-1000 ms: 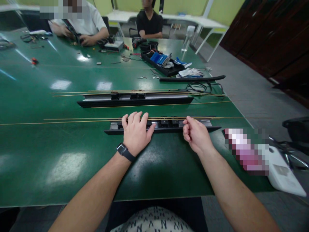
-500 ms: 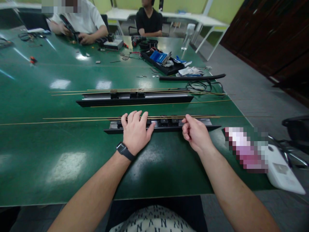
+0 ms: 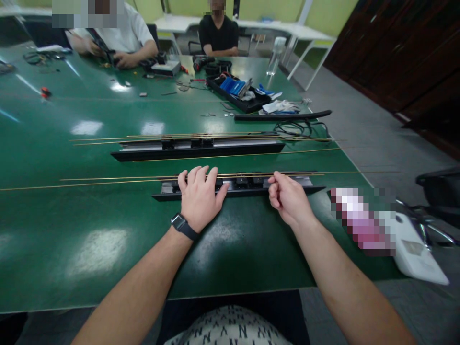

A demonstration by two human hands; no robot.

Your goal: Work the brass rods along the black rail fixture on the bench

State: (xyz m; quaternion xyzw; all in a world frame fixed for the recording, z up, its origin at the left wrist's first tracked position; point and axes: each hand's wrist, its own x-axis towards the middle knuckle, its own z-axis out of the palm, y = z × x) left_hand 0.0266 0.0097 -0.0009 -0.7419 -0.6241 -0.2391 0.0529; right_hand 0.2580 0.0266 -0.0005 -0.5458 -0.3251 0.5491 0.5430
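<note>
Thin brass-coloured rods lie lengthwise over the nearer black rail on the green table. The left hand, wearing a smartwatch, spreads its fingers across them, clasping nothing visible. Further right, the right hand is curled, thumb and forefinger at the rods; whether it pinches one, I cannot tell.
</note>
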